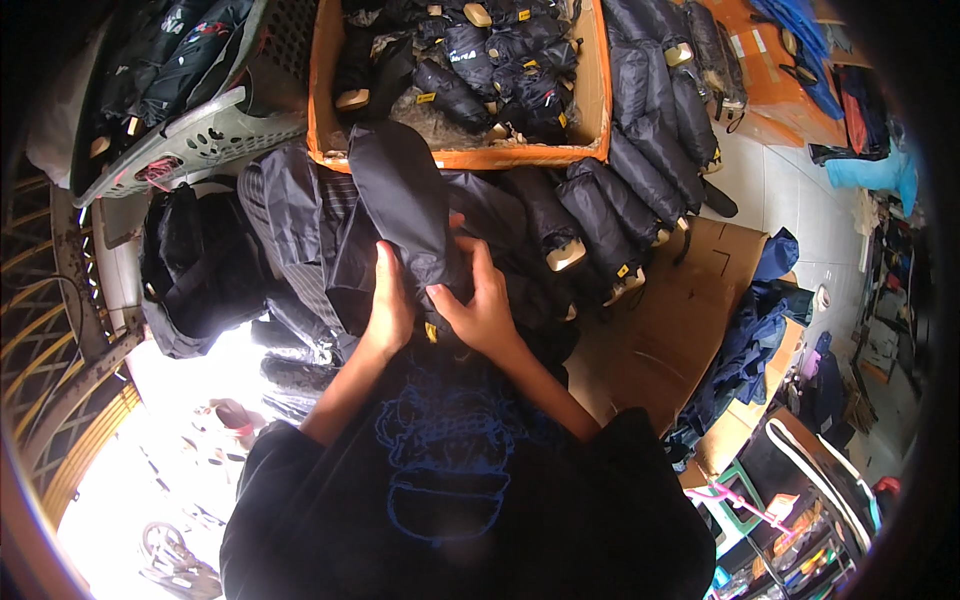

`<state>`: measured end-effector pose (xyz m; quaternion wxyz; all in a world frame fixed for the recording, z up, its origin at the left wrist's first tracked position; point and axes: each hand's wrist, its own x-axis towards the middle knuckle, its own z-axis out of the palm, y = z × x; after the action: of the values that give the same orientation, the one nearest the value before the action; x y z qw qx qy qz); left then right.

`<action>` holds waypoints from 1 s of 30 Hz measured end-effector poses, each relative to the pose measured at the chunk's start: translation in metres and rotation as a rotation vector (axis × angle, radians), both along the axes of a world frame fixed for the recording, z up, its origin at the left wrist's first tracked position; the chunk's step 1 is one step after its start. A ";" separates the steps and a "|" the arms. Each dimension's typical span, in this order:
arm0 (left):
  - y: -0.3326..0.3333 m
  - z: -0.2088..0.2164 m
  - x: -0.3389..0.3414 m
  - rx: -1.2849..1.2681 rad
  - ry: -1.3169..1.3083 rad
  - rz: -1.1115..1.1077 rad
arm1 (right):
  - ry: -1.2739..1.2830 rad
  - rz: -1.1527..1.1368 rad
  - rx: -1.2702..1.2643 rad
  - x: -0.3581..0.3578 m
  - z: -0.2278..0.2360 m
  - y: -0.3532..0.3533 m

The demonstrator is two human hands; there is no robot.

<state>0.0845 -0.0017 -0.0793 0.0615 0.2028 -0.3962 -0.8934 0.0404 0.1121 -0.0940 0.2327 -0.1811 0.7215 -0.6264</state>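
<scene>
In front of my chest, both hands grip a black folded umbrella (398, 195), its rounded end pointing up toward the cardboard box. My left hand (392, 303) closes on its left side, thumb raised along the cloth. On the other side, my right hand (479, 305) pinches the lower part with thumb and fingers. The umbrella's handle end is hidden from view. A small yellow tag (431, 332) shows just below, between my wrists. Loose black cloth (345, 265) lies beneath and beside the hands.
Ahead stands an orange-edged cardboard box (460, 158) with several umbrellas inside. More wrapped umbrellas (600, 215) with pale handles line its right side. A grey perforated basket (200, 135) stands left. A cardboard sheet (665, 310) and dark blue cloth (745, 345) lie right.
</scene>
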 end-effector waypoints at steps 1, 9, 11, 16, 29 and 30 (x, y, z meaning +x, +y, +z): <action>-0.004 0.000 -0.001 0.017 0.032 -0.025 | 0.024 0.012 -0.031 -0.001 0.001 0.000; -0.019 0.010 -0.012 -0.064 0.103 -0.132 | 0.000 0.024 -0.170 -0.001 0.006 -0.007; -0.013 0.007 -0.006 -0.090 0.025 -0.106 | -0.021 0.006 -0.120 0.003 0.002 -0.005; -0.002 -0.014 0.008 0.012 0.001 0.089 | 0.072 0.045 0.134 0.005 0.003 0.000; -0.003 -0.019 0.013 0.002 -0.024 0.017 | 0.164 0.182 0.516 -0.004 0.030 0.010; -0.003 -0.018 0.011 -0.006 -0.020 0.017 | 0.190 0.175 0.470 -0.005 0.028 0.010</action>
<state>0.0960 -0.0047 -0.0971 0.0659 0.2150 -0.3978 -0.8895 0.0357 0.1223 -0.0661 0.2529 -0.2416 0.8473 -0.3996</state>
